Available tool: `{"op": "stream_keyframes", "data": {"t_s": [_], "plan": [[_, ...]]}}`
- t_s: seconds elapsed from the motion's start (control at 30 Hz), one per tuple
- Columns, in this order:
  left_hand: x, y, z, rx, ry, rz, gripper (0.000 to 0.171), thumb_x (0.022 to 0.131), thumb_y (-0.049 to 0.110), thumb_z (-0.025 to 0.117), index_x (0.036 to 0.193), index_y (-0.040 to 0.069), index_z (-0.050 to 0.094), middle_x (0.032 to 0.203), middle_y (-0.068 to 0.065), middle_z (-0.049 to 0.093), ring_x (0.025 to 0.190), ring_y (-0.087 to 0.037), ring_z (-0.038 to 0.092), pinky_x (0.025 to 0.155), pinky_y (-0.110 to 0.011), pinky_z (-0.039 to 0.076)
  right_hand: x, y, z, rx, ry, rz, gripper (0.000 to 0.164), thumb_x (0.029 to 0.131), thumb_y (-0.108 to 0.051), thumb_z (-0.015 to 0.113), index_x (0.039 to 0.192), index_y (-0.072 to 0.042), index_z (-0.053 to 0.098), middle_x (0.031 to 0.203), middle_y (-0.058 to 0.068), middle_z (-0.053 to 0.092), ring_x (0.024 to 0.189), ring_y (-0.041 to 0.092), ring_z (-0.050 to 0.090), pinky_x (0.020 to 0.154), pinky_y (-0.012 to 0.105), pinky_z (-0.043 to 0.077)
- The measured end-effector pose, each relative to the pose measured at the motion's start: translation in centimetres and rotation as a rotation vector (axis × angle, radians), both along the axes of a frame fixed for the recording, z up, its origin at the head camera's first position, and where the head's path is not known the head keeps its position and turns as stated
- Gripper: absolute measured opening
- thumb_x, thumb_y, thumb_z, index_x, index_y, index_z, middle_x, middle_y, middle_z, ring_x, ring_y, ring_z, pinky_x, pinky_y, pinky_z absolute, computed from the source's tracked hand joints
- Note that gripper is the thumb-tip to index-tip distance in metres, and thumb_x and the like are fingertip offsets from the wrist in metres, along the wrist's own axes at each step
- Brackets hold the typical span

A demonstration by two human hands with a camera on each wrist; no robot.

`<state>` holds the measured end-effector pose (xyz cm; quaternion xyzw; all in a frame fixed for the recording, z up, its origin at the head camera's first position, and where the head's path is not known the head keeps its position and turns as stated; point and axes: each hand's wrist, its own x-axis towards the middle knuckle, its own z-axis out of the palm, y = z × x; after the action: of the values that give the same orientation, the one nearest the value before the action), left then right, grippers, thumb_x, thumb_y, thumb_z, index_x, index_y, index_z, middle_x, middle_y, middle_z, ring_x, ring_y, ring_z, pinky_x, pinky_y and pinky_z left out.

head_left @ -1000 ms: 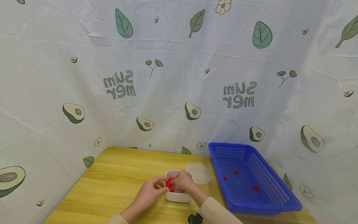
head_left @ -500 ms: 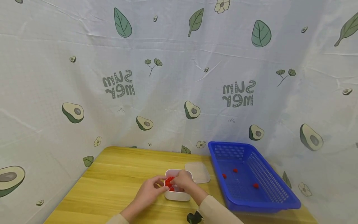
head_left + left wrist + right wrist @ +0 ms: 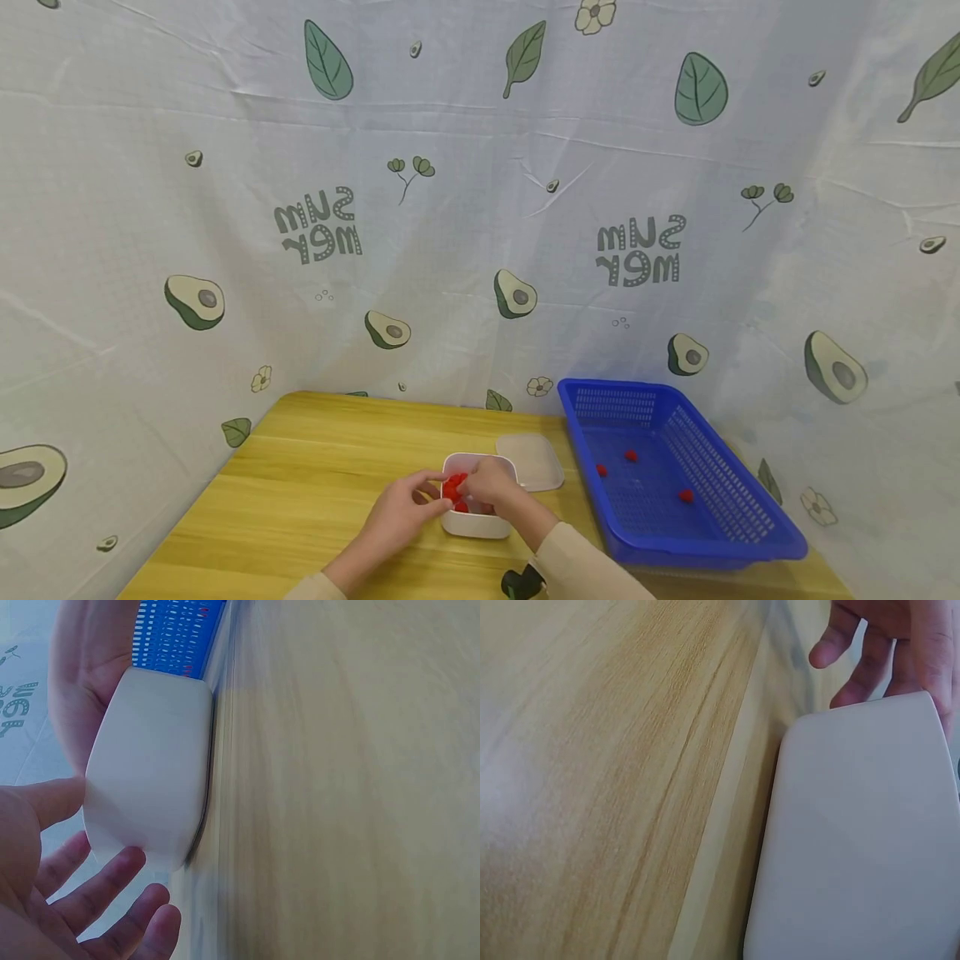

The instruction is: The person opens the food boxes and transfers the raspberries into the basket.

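Observation:
A white square box (image 3: 477,525) stands on the wooden table, with several small red berries (image 3: 452,487) in its left part. My left hand (image 3: 397,512) is at the box's left side, thumb and fingertips touching its wall and rim, fingers spread. In the left wrist view the left hand's fingers (image 3: 112,881) rest loosely against the wall. My right hand (image 3: 491,485) reaches over the rim into the box, its curled fingers pinching at a red berry. Its fingertips are partly hidden by the hand and the wall.
A blue perforated basket (image 3: 637,546) stands to the right, with 3 red berries (image 3: 686,496) lying in it. A translucent lid (image 3: 531,461) lies flat behind the box. A dark object (image 3: 521,583) shows by the right sleeve. A printed cloth (image 3: 450,250) hangs behind the table.
The head view has shifted very slightly. Both hands, the box and the basket keep nearly the same places.

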<state>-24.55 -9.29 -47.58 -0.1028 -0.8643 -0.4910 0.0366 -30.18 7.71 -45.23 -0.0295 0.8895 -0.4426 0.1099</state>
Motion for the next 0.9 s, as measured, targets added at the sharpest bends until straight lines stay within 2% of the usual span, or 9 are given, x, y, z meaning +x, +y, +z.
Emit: {"op": "stream_keyframes", "data": {"t_s": [0.4, 0.63, 0.77, 0.9], "plan": [[-0.1, 0.0, -0.1, -0.008, 0.002, 0.009, 0.038, 0.089, 0.032, 0.077, 0.122, 0.015, 0.069, 0.094, 0.004, 0.070, 0.082, -0.014, 0.060, 0.068, -0.028, 0.048, -0.1, 0.3, 0.7, 0.021, -0.009, 0.030, 0.007, 0.087, -0.003, 0.068, 0.090, 0.002, 0.067, 0.075, 0.008, 0.059, 0.046, 0.013, 0.034, 0.044, 0.022, 0.033], [0.0, 0.0, -0.1, -0.007, 0.010, 0.004, 0.038, 0.089, 0.030, 0.077, 0.122, 0.014, 0.069, 0.094, 0.003, 0.070, 0.082, -0.014, 0.061, 0.068, -0.028, 0.049, -0.3, 0.9, 2.2, 0.028, -0.009, 0.049, 0.009, 0.090, -0.007, 0.067, 0.089, 0.001, 0.071, 0.063, 0.004, 0.046, 0.044, 0.012, 0.031, 0.043, 0.022, 0.030], [-0.1, 0.1, -0.1, -0.003, -0.004, 0.009, 0.038, 0.089, 0.030, 0.077, 0.123, 0.015, 0.069, 0.094, 0.004, 0.070, 0.083, -0.015, 0.060, 0.069, -0.028, 0.049, -0.4, 1.6, 2.9, 0.044, 0.003, 0.065, 0.011, 0.090, -0.009, 0.069, 0.094, 0.001, 0.074, 0.071, 0.008, 0.056, 0.048, 0.013, 0.034, 0.046, 0.022, 0.035], [-0.1, 0.1, -0.1, -0.007, -0.011, 0.014, 0.038, 0.089, 0.031, 0.077, 0.123, 0.015, 0.069, 0.094, 0.004, 0.070, 0.083, -0.015, 0.060, 0.069, -0.029, 0.048, -0.6, 2.3, 3.6, 0.047, 0.030, 0.075, 0.013, 0.090, -0.010, 0.070, 0.096, -0.001, 0.076, 0.077, 0.010, 0.061, 0.046, 0.013, 0.033, 0.046, 0.022, 0.035]]}}
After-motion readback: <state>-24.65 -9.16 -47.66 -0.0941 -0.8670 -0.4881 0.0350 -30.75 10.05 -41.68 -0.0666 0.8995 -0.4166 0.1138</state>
